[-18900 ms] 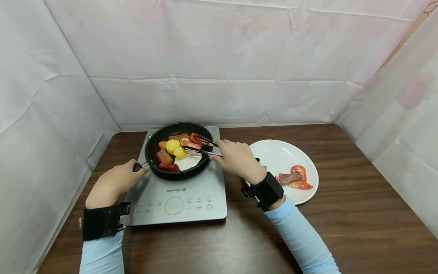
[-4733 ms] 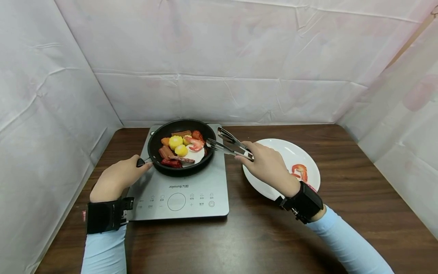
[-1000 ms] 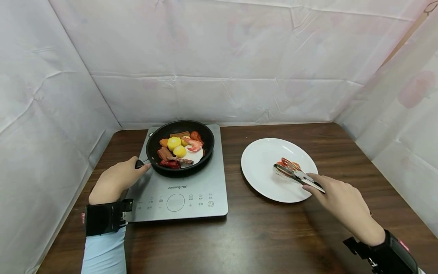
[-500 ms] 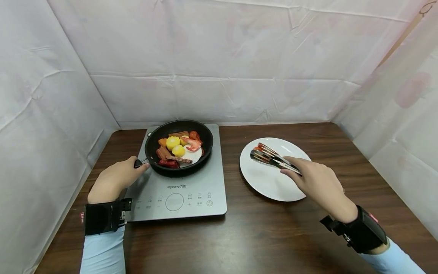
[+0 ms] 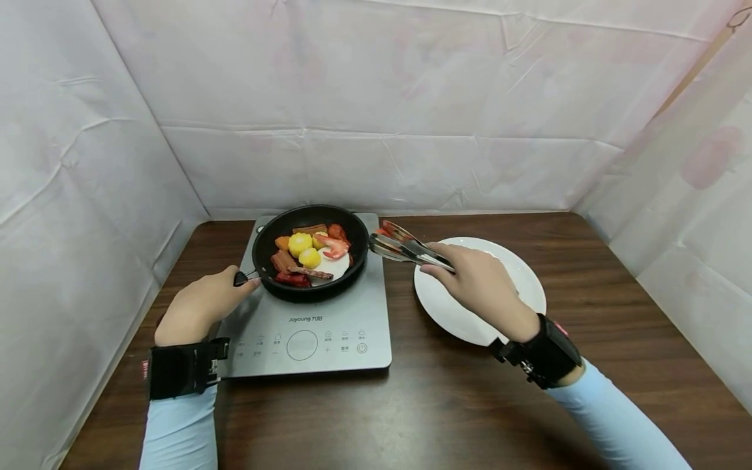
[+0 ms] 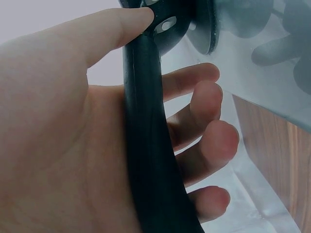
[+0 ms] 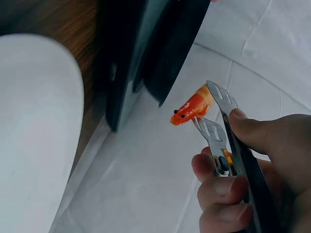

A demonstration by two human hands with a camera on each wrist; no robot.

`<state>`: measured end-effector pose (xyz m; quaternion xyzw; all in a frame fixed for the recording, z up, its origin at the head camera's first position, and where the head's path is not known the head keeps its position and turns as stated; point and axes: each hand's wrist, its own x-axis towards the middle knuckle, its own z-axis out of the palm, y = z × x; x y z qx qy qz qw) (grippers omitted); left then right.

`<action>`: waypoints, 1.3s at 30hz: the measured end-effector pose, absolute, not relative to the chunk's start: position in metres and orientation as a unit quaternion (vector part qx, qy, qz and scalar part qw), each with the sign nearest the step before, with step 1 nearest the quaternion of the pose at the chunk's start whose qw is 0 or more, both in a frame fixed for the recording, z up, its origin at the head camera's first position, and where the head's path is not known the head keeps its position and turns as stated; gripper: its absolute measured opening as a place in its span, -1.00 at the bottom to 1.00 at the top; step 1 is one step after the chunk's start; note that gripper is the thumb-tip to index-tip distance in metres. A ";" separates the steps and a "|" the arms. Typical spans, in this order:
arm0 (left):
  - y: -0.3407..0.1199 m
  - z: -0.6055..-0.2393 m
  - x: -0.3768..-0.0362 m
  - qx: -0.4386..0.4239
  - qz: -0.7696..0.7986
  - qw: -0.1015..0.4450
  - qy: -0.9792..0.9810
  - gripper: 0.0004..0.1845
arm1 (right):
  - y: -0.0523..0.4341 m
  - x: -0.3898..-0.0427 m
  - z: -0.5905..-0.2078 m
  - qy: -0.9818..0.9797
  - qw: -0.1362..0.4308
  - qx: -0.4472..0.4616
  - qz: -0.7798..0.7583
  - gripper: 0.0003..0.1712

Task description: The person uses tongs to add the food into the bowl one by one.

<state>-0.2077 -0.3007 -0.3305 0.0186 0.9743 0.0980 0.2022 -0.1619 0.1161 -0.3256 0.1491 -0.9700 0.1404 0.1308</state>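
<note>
At far left, left hand (image 5: 196, 307) wrapped around the black pan handle (image 6: 148, 145), thumb laid along the top, fingers curled beneath, the grip firm. Next, black frying pan (image 5: 309, 251) resting on the grey induction cooker (image 5: 329, 323), filled with yellow corn pieces (image 5: 299, 243), sausage pieces (image 5: 284, 261), a white fried egg (image 5: 335, 266) and one shrimp in the pan (image 5: 336, 247). Just right of the pan rim, over the cooker's right edge, metal tongs (image 5: 405, 248) pinched together on a second orange shrimp (image 7: 192, 109), lifted clear of any surface and seen plainly from the right wrist view, tail end clamped between the two slotted tips, head end sticking out towards the pan's dark wall. Farther right, right hand (image 5: 482, 287) gripping the tongs, thumb on the upper arm, fingers curled under the lower one, squeezing them closed. Beneath and behind that hand, white plate (image 5: 523, 281) on the dark wooden table (image 5: 446, 405), what shows of its surface bare. Black wrist straps and light blue sleeves on both arms; white sheeting all around the back and sides.
</note>
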 end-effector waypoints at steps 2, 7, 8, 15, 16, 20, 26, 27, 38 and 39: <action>-0.301 -0.331 -0.208 0.021 0.099 0.203 0.974 -0.05 | 0.106 -0.169 -0.326 -0.969 0.133 0.152 0.145 -0.53; -0.300 -0.330 -0.208 0.020 0.097 0.200 0.975 -0.06 | 0.080 -0.181 -0.326 -0.964 0.127 0.168 0.160 -0.56; -0.300 -0.330 -0.207 0.018 0.097 0.200 0.975 -0.06 | 0.075 -0.183 -0.326 -0.963 0.124 0.174 0.163 -0.56; -0.298 -0.331 -0.206 0.012 0.098 0.199 0.975 -0.08 | 0.043 -0.188 -0.330 -0.959 0.122 0.207 0.147 -0.50; -0.297 -0.331 -0.206 0.012 0.098 0.199 0.975 -0.08 | 0.040 -0.188 -0.331 -0.959 0.124 0.211 0.142 -0.50; -0.297 -0.331 -0.206 0.015 0.099 0.199 0.975 -0.07 | 0.029 -0.189 -0.338 -0.958 0.131 0.222 0.125 -0.51; -0.297 -0.331 -0.207 0.017 0.101 0.197 0.975 -0.07 | 0.022 -0.186 -0.346 -0.958 0.128 0.227 0.119 -0.51; -0.297 -0.332 -0.207 0.015 0.101 0.198 0.975 -0.07 | 0.022 -0.186 -0.346 -0.958 0.129 0.227 0.117 -0.50; -0.298 -0.333 -0.208 0.019 0.097 0.200 0.975 -0.06 | 0.020 -0.185 -0.348 -0.965 0.110 0.204 0.120 -0.43; -0.298 -0.332 -0.208 0.021 0.096 0.200 0.975 -0.06 | 0.020 -0.185 -0.348 -0.966 0.109 0.202 0.122 -0.43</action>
